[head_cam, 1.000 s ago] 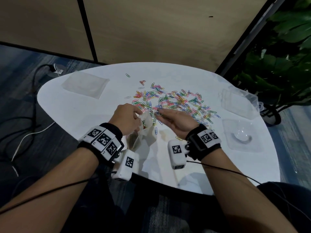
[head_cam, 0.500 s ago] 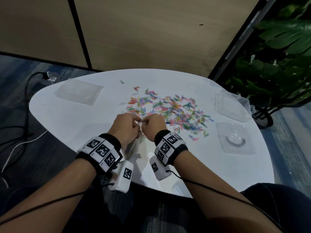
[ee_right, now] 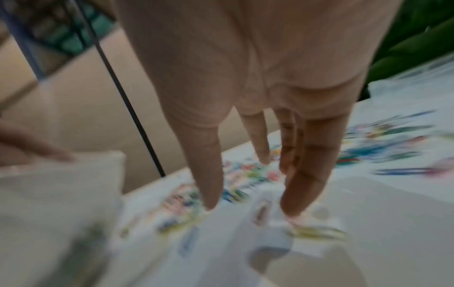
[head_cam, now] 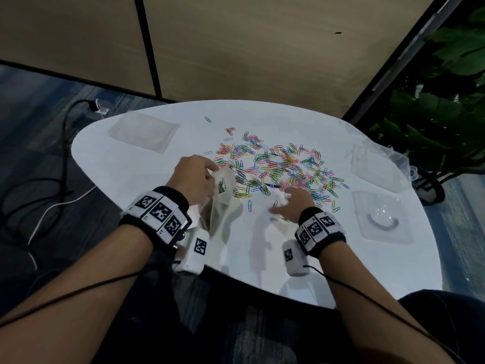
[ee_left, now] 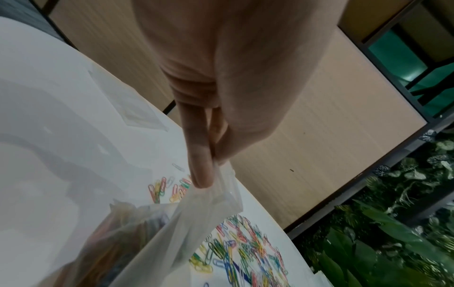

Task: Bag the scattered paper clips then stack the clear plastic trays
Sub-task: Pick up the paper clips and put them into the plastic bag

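Observation:
Many coloured paper clips (head_cam: 283, 166) (ee_left: 248, 250) lie scattered across the middle of the white table (head_cam: 147, 185). My left hand (head_cam: 195, 179) (ee_left: 209, 155) pinches the top edge of a clear plastic bag (head_cam: 220, 198) (ee_left: 172, 223) that holds some clips. To its right my right hand (head_cam: 294, 203) (ee_right: 248, 194) hovers low over the near edge of the pile, fingers straight and spread, holding nothing. Clear plastic trays lie flat: one at the far left (head_cam: 144, 131), one at the right (head_cam: 380, 216), another behind it (head_cam: 375, 166).
A leafy plant (head_cam: 441, 101) stands past the table's right edge. Tan wall panels (head_cam: 249, 48) rise behind the table. Cables (head_cam: 52, 179) run over the dark floor at left. The near table edge is by my wrists.
My right hand left the bag's mouth, where both hands met, and moved right toward the clips with fingers spread. The left hand still holds the bag, now hanging more open.

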